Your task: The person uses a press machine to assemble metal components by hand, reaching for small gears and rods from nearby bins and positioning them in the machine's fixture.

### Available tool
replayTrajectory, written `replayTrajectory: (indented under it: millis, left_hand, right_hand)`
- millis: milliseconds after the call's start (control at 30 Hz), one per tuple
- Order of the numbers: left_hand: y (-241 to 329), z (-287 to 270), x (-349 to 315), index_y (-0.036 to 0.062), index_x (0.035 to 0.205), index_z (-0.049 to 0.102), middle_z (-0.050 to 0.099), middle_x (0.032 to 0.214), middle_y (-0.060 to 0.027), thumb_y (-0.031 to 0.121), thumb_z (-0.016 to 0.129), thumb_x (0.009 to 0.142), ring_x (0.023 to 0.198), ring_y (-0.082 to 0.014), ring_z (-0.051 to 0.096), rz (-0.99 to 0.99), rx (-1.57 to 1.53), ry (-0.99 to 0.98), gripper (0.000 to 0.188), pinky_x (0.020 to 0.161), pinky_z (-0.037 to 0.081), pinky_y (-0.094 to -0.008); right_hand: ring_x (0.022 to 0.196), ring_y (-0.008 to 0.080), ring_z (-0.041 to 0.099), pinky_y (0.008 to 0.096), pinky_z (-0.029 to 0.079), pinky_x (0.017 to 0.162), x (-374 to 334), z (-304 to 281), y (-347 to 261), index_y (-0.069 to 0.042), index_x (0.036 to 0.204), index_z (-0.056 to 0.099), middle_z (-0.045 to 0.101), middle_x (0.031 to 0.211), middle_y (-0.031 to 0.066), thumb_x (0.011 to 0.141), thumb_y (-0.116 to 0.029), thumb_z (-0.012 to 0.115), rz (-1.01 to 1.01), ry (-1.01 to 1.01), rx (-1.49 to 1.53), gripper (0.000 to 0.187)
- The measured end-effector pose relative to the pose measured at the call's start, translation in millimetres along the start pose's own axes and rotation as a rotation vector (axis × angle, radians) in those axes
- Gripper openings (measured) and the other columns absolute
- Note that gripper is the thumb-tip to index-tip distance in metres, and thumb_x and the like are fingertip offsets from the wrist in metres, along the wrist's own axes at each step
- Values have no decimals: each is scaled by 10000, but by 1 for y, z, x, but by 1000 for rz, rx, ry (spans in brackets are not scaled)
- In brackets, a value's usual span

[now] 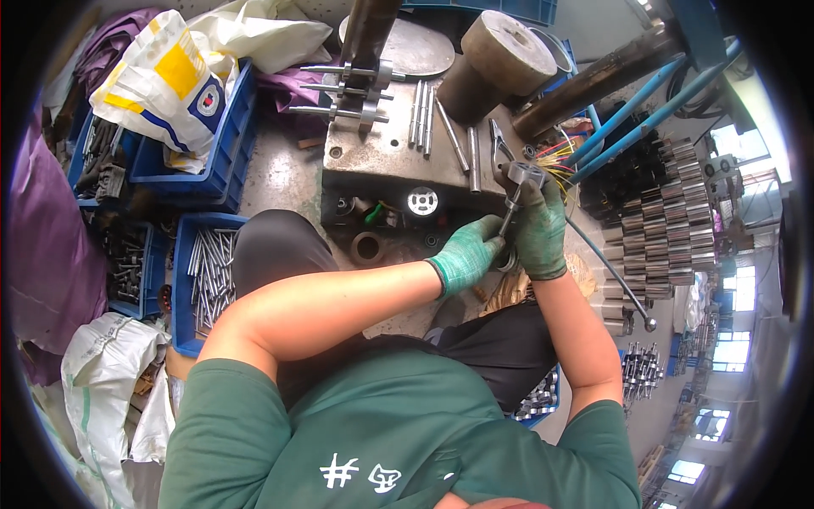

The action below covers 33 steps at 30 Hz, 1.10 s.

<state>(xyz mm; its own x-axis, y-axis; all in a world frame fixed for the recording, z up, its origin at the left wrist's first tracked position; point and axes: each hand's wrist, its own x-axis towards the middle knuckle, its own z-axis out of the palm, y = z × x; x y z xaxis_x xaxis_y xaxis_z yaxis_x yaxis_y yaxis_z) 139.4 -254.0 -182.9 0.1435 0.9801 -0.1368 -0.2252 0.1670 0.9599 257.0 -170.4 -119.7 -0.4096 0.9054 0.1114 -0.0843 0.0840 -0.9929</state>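
Note:
My left hand [471, 254], in a green work glove, is closed round the lower end of a slim metal shaft [509, 219]. At the shaft's upper end sits a round metal rotor-like part [527, 173]. Gloved in green too, my right hand [544, 227] grips this part from the right, its fingers partly hidden. Both hands are just off the front right of a steel workbench [373, 157]. Several loose metal rods [420, 119] lie on its top, with a thicker pin [474, 159] near the edge. Shafts with discs [360, 109] stand at its left.
A large metal cylinder [509, 55] stands on the bench beside blue bars [632, 119]. A ball-ended lever [649, 323] reaches down at right, near stacked cylindrical parts [670, 225]. At left are a blue crate [181, 310] of rods and sacks [110, 382]. Below the bench top lies a perforated disc [422, 202].

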Motion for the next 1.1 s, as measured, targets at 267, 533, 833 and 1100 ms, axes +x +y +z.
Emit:
replayTrajectory:
  millis: [267, 533, 833, 1100]
  left_hand:
    - [-15, 1, -2, 40, 1260, 606, 703, 1178, -110, -8, 552, 1012, 1043, -218, 690, -308, -293, -10, 258, 793, 617, -348]
    - [-37, 1, -1, 45, 1216, 591, 700, 1057, -110, -12, 552, 998, 870, -239, 719, -597, -505, -37, 229, 672, 642, -364]
    - [-27, -5, 5, 45, 1218, 595, 703, 1045, -114, 19, 587, 999, 876, -240, 726, -567, -384, -5, 220, 661, 642, -369]
    - [-40, -14, 30, 36, 1217, 608, 724, 1032, -121, 71, 601, 1027, 838, -228, 732, -335, -346, -4, 194, 708, 624, -381]
  right_hand:
    - [1109, 237, 698, 393, 600, 993, 48, 23, -62, -23, 1413, 525, 683, 1209, 130, 985, -101, 767, -273, -48, -56, 498]
    - [1043, 161, 694, 282, 587, 917, 143, 7, -123, 76, 1426, 566, 716, 1174, 109, 911, -188, 860, -416, 66, -542, 649]
    - [1056, 180, 725, 303, 573, 941, 211, 19, -135, 77, 1350, 667, 773, 1166, 152, 858, -278, 889, -370, 18, -1009, 645]
    - [1117, 267, 745, 345, 564, 1012, 248, 20, -124, 41, 1355, 676, 760, 1241, 190, 835, -372, 890, -349, -58, -1184, 698]
